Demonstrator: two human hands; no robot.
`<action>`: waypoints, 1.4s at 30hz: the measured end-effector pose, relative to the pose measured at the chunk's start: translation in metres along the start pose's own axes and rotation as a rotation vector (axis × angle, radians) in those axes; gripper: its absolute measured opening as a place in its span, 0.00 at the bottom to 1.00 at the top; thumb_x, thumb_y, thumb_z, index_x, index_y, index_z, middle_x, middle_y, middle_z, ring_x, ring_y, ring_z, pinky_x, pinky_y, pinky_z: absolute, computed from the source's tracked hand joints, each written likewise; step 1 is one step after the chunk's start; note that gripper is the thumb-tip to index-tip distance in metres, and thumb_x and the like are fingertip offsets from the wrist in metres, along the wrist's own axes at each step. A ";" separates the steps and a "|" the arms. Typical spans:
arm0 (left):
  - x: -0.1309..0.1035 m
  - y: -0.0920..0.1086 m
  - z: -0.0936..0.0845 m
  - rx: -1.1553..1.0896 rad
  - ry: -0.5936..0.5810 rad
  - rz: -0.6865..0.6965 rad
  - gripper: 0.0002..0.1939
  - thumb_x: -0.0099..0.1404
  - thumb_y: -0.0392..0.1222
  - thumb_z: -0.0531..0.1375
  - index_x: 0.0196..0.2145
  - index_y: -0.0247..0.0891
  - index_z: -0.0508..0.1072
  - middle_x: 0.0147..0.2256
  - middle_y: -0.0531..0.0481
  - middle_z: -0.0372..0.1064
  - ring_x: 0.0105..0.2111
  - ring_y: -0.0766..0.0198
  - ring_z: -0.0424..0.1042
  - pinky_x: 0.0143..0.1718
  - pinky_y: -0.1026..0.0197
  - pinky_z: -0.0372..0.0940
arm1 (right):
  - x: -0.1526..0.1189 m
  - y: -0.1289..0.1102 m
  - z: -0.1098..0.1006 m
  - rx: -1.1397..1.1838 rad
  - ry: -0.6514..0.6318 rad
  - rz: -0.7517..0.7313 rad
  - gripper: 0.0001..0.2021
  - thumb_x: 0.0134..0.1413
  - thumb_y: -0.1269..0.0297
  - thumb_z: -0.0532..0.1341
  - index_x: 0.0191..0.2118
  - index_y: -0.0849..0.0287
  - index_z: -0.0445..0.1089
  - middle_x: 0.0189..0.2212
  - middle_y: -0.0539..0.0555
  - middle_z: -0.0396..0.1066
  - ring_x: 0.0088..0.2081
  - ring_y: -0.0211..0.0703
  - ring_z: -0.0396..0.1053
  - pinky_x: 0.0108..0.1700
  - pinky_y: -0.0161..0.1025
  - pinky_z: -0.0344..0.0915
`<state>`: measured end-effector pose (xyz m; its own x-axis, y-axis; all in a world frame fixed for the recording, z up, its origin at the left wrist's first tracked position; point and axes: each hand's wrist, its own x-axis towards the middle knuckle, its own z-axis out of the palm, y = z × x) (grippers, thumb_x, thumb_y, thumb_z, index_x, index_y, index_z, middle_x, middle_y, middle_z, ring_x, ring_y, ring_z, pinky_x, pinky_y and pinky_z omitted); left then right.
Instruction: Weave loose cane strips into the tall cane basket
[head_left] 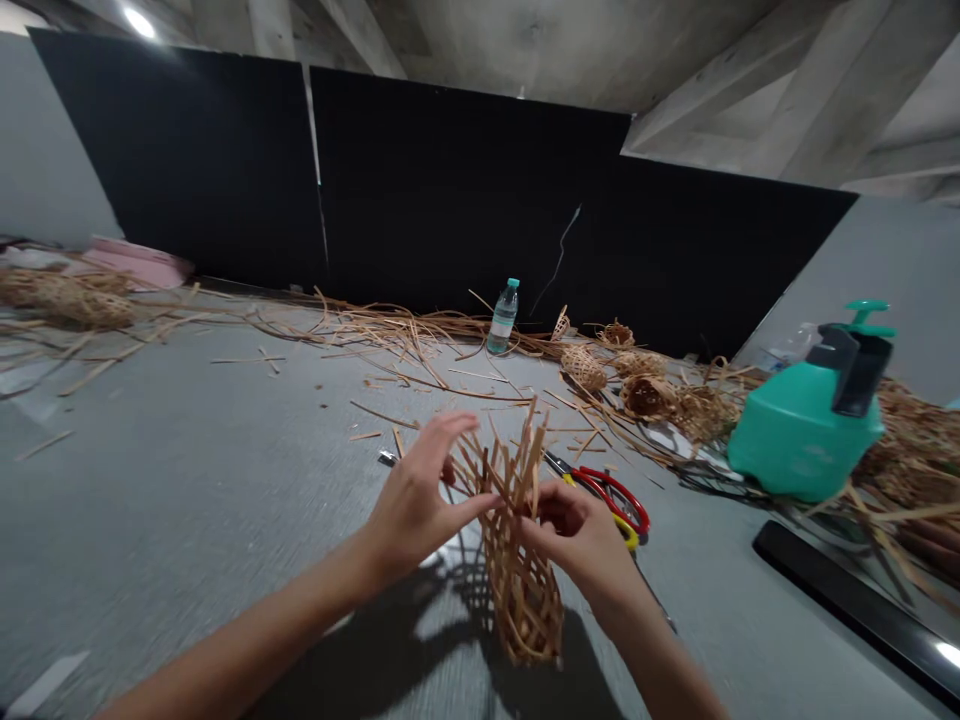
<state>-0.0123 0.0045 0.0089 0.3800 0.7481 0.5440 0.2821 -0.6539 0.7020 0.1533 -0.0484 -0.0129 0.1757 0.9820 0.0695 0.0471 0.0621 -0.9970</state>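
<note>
A small woven bamboo basket [523,600] is in front of me, its loose strip ends [517,465] sticking up. My right hand [574,535] pinches the weave near the top, on the right side. At the upper left of the basket is my left hand [424,490], thumb and forefinger spread wide apart. Its thumb reaches across the front of the strips and touches them; the other fingers are partly hidden. Just beyond my right hand lie scissors with red handles [619,495] and a tool with yellow handles [626,530], both partly covered.
A water bottle [503,318] stands among long loose strips at the back. Several woven baskets [649,395] lie at the back right, near a green spray bottle [806,430]. A long black object [840,600] lies at the right. More woven pieces [75,300] lie far left.
</note>
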 end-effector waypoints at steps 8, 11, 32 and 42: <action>0.014 0.008 -0.030 0.213 -0.173 0.103 0.25 0.41 0.50 0.67 0.39 0.40 0.72 0.43 0.44 0.68 0.44 0.49 0.62 0.48 0.46 0.51 | -0.006 -0.008 0.000 0.188 -0.242 0.110 0.10 0.30 0.64 0.69 0.23 0.60 0.70 0.20 0.48 0.68 0.23 0.34 0.63 0.26 0.31 0.58; 0.014 0.012 -0.029 0.002 -0.364 0.038 0.24 0.42 0.47 0.67 0.39 0.39 0.72 0.34 0.47 0.70 0.36 0.56 0.67 0.40 0.54 0.60 | -0.008 -0.009 -0.002 0.191 -0.318 0.127 0.11 0.29 0.64 0.70 0.22 0.61 0.69 0.19 0.48 0.67 0.20 0.31 0.57 0.19 0.28 0.51; 0.002 0.028 -0.015 -0.385 -0.309 -0.400 0.37 0.45 0.38 0.65 0.52 0.45 0.53 0.49 0.43 0.59 0.14 0.79 0.59 0.12 0.72 0.55 | -0.007 0.002 0.003 0.338 -0.235 0.140 0.13 0.32 0.58 0.69 0.25 0.60 0.68 0.16 0.45 0.60 0.14 0.26 0.45 0.13 0.28 0.40; 0.006 0.024 -0.009 -0.522 -0.363 -0.592 0.44 0.46 0.28 0.62 0.56 0.45 0.44 0.24 0.59 0.62 0.08 0.78 0.55 0.03 0.77 0.49 | -0.011 0.001 0.009 0.363 -0.232 0.184 0.15 0.32 0.60 0.70 0.26 0.58 0.65 0.15 0.42 0.59 0.13 0.25 0.49 0.14 0.26 0.43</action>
<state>-0.0114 -0.0059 0.0332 0.5810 0.8083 -0.0953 0.1162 0.0335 0.9927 0.1423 -0.0572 -0.0151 -0.0772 0.9940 -0.0778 -0.3185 -0.0986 -0.9428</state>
